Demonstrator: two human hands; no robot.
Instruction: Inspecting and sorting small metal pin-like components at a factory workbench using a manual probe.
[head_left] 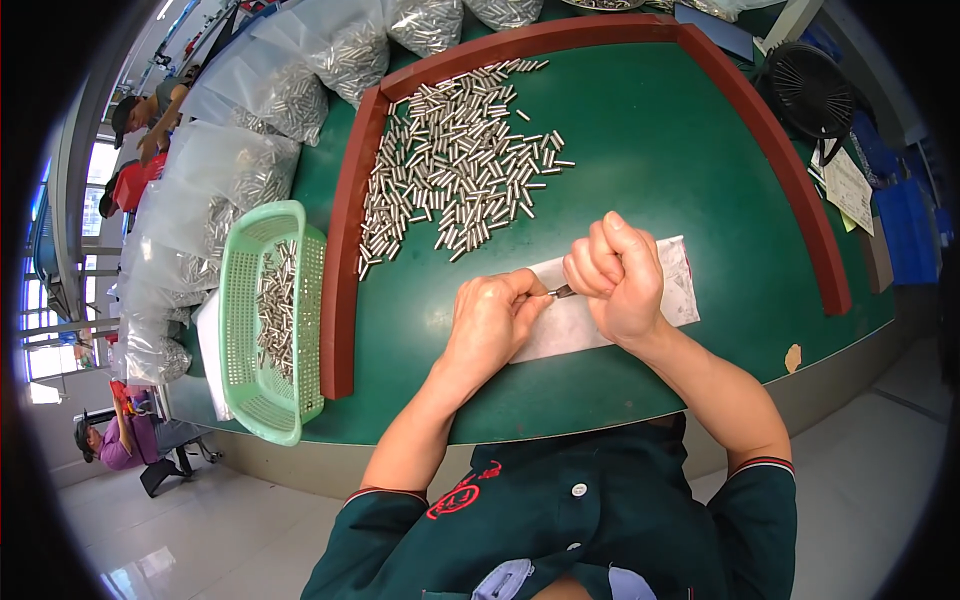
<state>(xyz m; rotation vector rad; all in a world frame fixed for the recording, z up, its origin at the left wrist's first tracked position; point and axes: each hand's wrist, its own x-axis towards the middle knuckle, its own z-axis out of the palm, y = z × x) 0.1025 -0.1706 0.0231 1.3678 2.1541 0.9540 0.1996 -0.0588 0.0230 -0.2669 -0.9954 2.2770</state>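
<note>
Both hands (490, 322) (615, 280) pinching, seemingly, one small metal pin (562, 291).

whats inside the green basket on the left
The green basket holds a loose heap of small metal pins. Its mesh wall hides whatever lies beneath the heap.

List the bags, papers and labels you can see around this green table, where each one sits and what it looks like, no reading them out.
Clear plastic bags: piled along the table's left and far edge, bulging with small silvery metal pins.
White paper sheet: flat on the green table under both hands, long rectangle, faint print at its right end.
Printed paper: right of the table by a black fan, pale, tilted.
Blue flat sheet: far edge, rectangular.
</note>
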